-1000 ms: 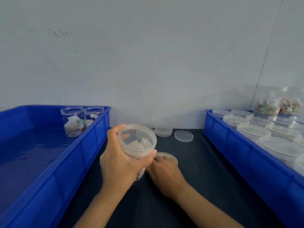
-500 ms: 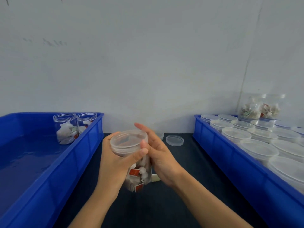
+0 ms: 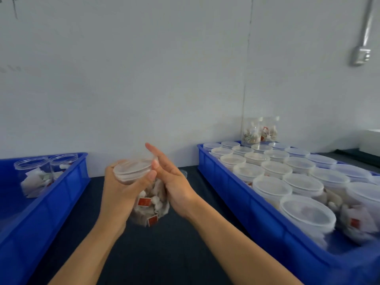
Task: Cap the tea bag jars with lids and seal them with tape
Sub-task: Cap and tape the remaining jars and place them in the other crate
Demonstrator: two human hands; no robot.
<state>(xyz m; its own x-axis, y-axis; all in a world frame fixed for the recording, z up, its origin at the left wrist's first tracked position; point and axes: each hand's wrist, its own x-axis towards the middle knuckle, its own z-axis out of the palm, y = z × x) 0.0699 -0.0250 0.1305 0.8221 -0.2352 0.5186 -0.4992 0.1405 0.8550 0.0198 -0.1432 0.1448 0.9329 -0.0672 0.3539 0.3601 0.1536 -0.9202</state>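
A: What's the room like?

B: A plain pale wall (image 3: 144,79) fills most of the view, with a thin seam running down it on the right and a grey conduit (image 3: 364,31) ending in a small box near the top right corner. Below it lies a dark table (image 3: 164,254).

A: And on the table?

B: Two blue bins. The right bin (image 3: 257,210) is packed with capped jars (image 3: 271,188); I count roughly twenty lids before the near ones blur, so no exact figure. Two more jars (image 3: 259,132) stand behind that bin against the wall. The left bin (image 3: 51,194) holds two open jars (image 3: 45,171) with tea bags in its far corner.

A: Where's the one being worked on?

B: One jar (image 3: 141,192) is held up over the table between the bins, tilted, with its lid (image 3: 133,167) on top and tea bags with red tags showing through the wall.

A: The hands?

B: The left hand (image 3: 121,192) wraps the jar's upper part, thumb curled across the front just under the lid. The right hand (image 3: 170,177) has straight fingers lying flat against the jar's right side and lid edge, holding nothing itself.
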